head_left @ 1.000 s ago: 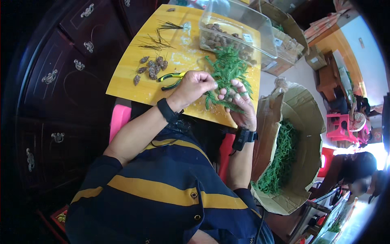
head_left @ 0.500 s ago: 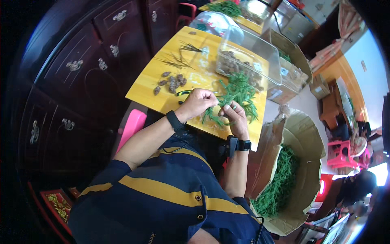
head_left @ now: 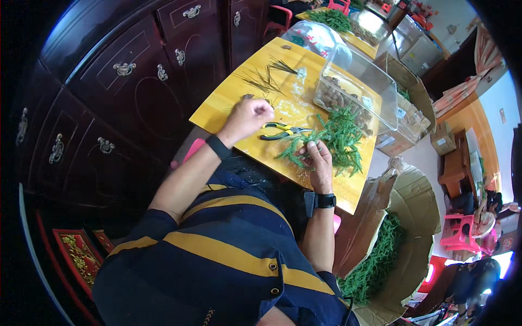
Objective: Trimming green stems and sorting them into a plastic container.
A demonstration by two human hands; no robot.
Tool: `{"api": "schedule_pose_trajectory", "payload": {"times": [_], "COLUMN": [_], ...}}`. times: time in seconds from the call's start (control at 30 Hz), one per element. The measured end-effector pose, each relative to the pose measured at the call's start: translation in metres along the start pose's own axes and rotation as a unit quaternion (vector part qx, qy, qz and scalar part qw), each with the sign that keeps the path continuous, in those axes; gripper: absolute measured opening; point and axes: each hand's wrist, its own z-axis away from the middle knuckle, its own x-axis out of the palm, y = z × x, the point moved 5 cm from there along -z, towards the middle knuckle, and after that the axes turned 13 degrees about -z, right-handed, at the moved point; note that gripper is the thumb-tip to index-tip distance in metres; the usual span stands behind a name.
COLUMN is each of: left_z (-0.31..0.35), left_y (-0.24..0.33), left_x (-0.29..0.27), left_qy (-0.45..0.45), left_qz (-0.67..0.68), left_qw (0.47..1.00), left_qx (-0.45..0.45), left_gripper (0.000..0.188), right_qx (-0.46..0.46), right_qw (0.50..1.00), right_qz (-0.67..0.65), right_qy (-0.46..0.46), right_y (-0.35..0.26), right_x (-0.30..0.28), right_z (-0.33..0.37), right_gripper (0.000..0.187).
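A green sprig [head_left: 290, 154] was pinched in the fingers of the right hand [head_left: 321, 165], low over the near part of the yellow tabletop [head_left: 217, 110]. Its needles spread leftward from the thumb, and just beyond lay a bushy heap of greenery [head_left: 346, 138]. The left hand [head_left: 243, 122] hung further left, its fingers curled and blurred; whether they held anything, I cannot tell. A pinecone [head_left: 248, 96] showed just past that hand. Between the two hands lay pliers [head_left: 280, 129] with yellow-and-black handles, their nose pointing toward the heap. Thin dark wires [head_left: 263, 82] lay loosely crossed farther up, and one more pinecone sat near the far edge. A clear plastic box [head_left: 375, 76] of brown cones [head_left: 333, 95] stood behind the heap. Beside the tabletop, to the right, an open cardboard box [head_left: 418, 201] contained more green foliage [head_left: 378, 263]. Dark cabinets [head_left: 138, 103] with metal handles stood on the left.
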Motion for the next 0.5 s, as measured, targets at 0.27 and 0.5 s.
{"api": "schedule_pose_trajectory", "payload": {"times": [0.27,0.5], "left_z": [-0.042,-0.053], "left_y": [-0.008,-0.027], "left_x": [-0.012,-0.003], "left_qy": [0.006,-0.013], "left_qz": [-0.428,-0.469], "left_qw": [0.904,0.879], "left_qx": [-0.021,-0.082], "left_gripper": [0.025,0.029], "right_qx": [0.0,0.004], "right_qw": [0.998,0.997], "right_qz": [-0.03,-0.043], "right_qy": [0.057,0.064], "right_y": [-0.007,-0.005], "right_x": [0.007,0.002], "right_z": [-0.002,-0.002], "right_gripper": [0.019,0.017]}}
